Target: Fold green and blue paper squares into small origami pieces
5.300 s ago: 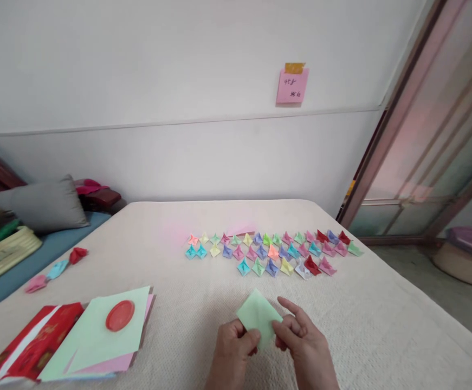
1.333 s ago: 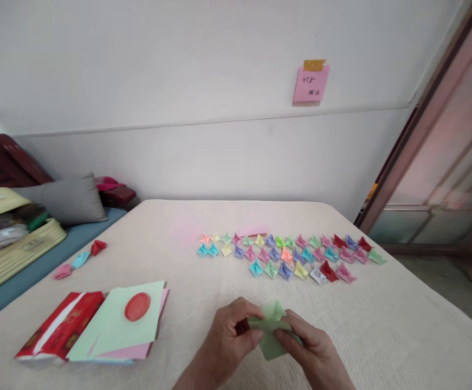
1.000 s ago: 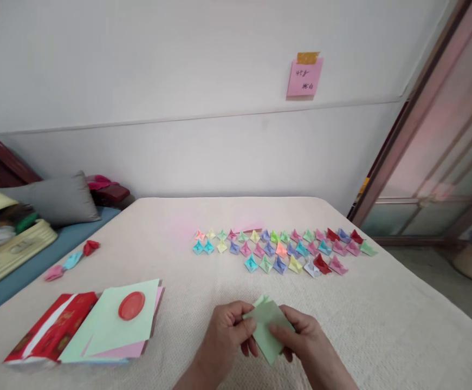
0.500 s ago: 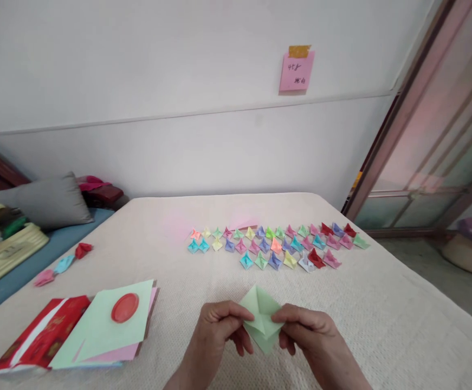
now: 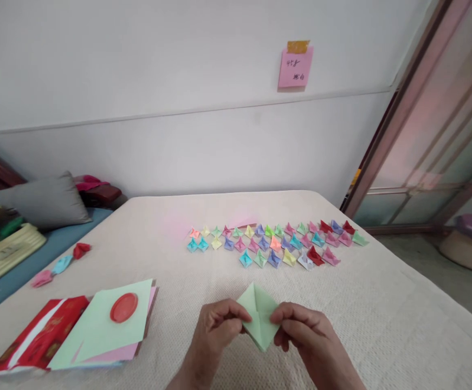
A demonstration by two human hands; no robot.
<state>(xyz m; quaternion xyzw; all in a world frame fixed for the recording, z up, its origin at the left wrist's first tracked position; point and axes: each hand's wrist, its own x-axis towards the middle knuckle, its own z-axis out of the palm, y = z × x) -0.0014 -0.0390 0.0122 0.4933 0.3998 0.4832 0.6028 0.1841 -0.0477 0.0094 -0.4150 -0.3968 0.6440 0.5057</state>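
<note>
A light green folded paper (image 5: 259,314), diamond-shaped with a crease down its middle, is held up above the cloth-covered table. My left hand (image 5: 219,330) pinches its left corner between thumb and fingers. The right corner is pinched the same way by my right hand (image 5: 306,333). Beyond the hands, rows of small folded paper boats (image 5: 274,259) in many colours stand on the cloth. The undersides of the folded paper are hidden.
At left lie a stack of coloured paper sheets (image 5: 109,336) with a red round lid (image 5: 124,307) on top, and a red packet (image 5: 40,333). Several small folded papers (image 5: 62,264) rest near the left edge. A pink note (image 5: 295,67) is taped to the wall.
The green paper's lower flaps have come together, so it now looks like a flatter diamond. Both hands stay pinched on its corners, with slight shifts. The view has moved a little.
</note>
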